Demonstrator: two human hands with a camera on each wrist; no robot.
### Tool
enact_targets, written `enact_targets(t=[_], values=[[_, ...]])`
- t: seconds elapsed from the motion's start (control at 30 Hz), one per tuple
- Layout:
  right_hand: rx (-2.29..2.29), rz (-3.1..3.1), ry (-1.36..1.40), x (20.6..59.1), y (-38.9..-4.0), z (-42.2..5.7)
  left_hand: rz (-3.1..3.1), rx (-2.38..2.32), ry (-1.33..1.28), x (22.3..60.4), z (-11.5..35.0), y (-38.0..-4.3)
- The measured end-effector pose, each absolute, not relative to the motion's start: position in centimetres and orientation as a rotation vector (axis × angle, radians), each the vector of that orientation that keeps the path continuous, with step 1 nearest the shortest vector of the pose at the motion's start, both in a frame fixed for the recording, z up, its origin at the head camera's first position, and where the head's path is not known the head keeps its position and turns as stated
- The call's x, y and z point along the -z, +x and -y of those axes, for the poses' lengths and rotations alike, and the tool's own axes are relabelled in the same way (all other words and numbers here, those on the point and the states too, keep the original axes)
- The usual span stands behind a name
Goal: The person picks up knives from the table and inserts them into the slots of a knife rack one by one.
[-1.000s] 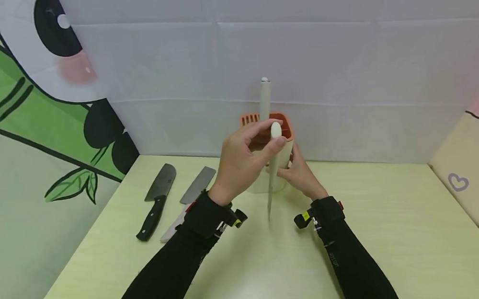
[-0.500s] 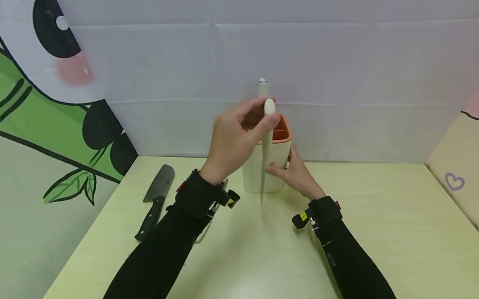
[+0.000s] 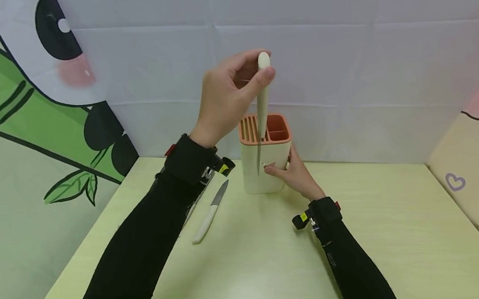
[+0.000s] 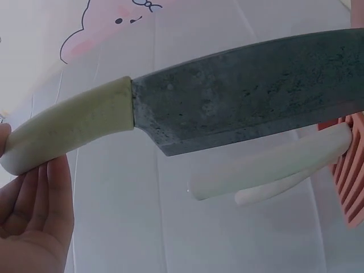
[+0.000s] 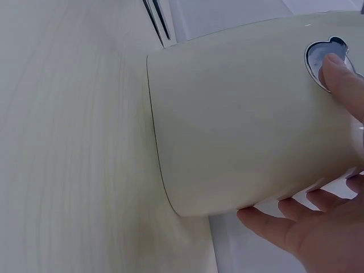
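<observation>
My left hand (image 3: pixel 227 95) pinches a kitchen knife (image 3: pixel 263 101) by the end of its cream handle, blade down, in front of the knife holder (image 3: pixel 251 179). In the left wrist view the broad, dark grey blade (image 4: pixel 244 85) runs toward the holder's orange slotted top (image 4: pixel 350 187). Two white handles (image 4: pixel 273 162) stick out of that top. My right hand (image 3: pixel 298 177) grips the cream holder's right side. In the right wrist view its thumb (image 5: pixel 344 82) lies over a metal emblem (image 5: pixel 327 54), and the other fingers touch the holder's side.
A small white-handled knife (image 3: pixel 211 218) lies on the pale table (image 3: pixel 251 273), left of the holder. Another thin, light item (image 3: pixel 197 201) is partly hidden under the left forearm. Behind the table hangs a white wall sheet (image 3: pixel 344 72).
My left hand has raised the knife well above its earlier height, uncovering the holder's slots and the small knife. The left forearm now hides the black-handled knife. My right hand stays on the holder.
</observation>
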State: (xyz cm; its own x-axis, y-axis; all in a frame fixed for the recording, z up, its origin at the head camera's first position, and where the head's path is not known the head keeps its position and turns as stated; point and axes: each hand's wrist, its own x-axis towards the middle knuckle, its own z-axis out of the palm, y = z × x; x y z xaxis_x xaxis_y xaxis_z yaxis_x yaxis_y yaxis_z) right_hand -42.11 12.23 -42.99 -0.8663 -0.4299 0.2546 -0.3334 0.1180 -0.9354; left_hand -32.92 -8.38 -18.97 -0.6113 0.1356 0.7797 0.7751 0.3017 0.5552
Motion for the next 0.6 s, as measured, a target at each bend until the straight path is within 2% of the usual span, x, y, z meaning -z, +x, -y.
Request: enact_targets(t=[0.37,0.6], values=[[1.889,-2.285,-0.819,43.1,-42.1,-12.4,1.980,1.279,-0.756,14.8,8.6,-34.2],[1.891,-2.283,-0.821,43.1,-42.2,-12.4,1.967,1.205,-0.775,13.6,8.7,-35.2]])
